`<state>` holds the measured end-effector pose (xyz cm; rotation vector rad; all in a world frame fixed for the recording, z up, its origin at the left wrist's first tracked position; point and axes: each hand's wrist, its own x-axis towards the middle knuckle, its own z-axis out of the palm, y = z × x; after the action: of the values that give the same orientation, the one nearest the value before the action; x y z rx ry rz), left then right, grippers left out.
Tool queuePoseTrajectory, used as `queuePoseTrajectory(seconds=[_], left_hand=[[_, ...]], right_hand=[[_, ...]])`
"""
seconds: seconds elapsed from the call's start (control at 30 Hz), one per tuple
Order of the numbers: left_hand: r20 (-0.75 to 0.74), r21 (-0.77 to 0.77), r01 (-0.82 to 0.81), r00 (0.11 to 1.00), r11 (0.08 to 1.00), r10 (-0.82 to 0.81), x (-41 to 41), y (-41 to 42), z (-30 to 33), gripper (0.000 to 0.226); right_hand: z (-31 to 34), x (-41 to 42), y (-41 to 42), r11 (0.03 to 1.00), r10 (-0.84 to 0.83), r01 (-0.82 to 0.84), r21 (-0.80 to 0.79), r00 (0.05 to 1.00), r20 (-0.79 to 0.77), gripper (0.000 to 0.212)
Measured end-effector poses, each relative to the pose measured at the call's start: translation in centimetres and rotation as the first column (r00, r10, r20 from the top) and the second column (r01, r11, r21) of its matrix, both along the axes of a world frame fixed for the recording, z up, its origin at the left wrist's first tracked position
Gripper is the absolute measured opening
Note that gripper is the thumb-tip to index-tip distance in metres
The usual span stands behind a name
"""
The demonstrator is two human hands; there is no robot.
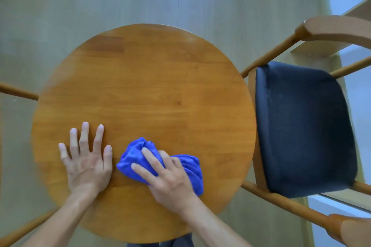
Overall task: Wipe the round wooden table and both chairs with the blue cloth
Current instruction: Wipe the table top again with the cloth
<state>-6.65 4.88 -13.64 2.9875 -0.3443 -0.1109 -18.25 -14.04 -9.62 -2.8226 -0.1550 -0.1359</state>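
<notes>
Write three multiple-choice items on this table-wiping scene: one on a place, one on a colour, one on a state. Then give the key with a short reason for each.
1. Where does the blue cloth lie?
A. on the round wooden table
B. on the chair seat
C. on the floor

2. What colour is the seat of the chair beside the table?
A. red
B. dark, near black
C. white

3. How is the left hand placed?
A. gripping the cloth
B. lifted off the table
C. flat on the tabletop, fingers spread

Key: 1 A, the cloth sits bunched on the near part of the tabletop under the right hand. 2 B, the cushion shows dark. 3 C, the palm lies down on bare wood beside the cloth.
</notes>
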Motion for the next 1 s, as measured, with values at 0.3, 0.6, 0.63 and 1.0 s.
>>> queuePoseTrajectory(seconds=[0.3, 0.6, 0.63, 1.0], left_hand=[[0.042, 0.035, 0.028, 0.999, 0.999, -0.029, -0.1, -0.6, 0.2, 0.059], [0.018, 0.016, 0.027, 0.999, 0.999, -0.027, 0.1, -0.6, 1.1, 0.056], [0.012, 0.005, 0.021, 1.0, 1.0, -0.021, 0.2, -0.6, 1.3, 0.054], [-0.072, -0.02, 0.022, 0.997, 1.0, -0.024, 0.2, -0.4, 1.4, 0.058]], right_hand=[[0.0, 7.7, -19.1, 0.495, -0.868, 0.864, -0.086, 0.497, -0.01, 0.048], [0.3, 25.2, 4.0, 0.923, -0.384, 0.386, -0.012, 0.916, -0.115, 0.059], [0.5, 24.6, 6.4, 0.981, -0.19, 0.194, 0.025, 0.974, -0.12, 0.058], [0.1, 30.9, -5.7, 0.825, -0.563, 0.563, -0.046, 0.812, -0.154, 0.056]])
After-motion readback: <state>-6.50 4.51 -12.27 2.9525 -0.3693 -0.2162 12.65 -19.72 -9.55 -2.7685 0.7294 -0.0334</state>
